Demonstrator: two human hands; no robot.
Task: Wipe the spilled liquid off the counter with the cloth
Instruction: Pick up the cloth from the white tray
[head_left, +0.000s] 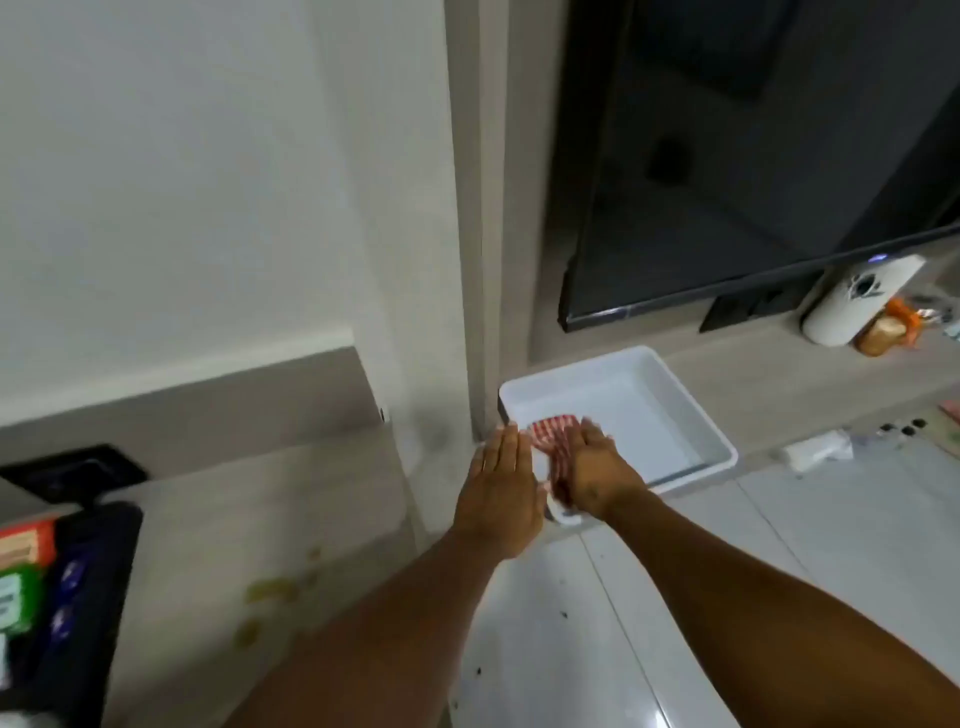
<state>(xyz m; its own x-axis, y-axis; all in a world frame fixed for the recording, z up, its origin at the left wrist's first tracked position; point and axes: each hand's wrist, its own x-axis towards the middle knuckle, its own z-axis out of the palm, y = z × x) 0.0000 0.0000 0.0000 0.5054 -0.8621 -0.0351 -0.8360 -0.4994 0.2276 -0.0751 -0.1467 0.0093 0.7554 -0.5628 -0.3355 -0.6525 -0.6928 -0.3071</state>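
Observation:
A red-and-white checked cloth (553, 436) hangs over the near left corner of a white tray (722, 452). My right hand (597, 473) lies on the cloth and holds it, fingers stretched forward. Just left of the cloth, my left hand (498, 488) is flat with its fingers together, its fingertips by the cloth's edge. Yellowish spilled liquid (270, 590) sits in several blots on the pale wood counter (208, 519), lower left of both hands and apart from them.
A black tray of packets (78, 597) is at the counter's left edge, with a black socket plate (72, 473) behind it. A dark screen (727, 156) hangs above the white tray. A white cylinder (857, 301) and an orange packet (904, 317) stand far right. White floor tiles (779, 571) lie below.

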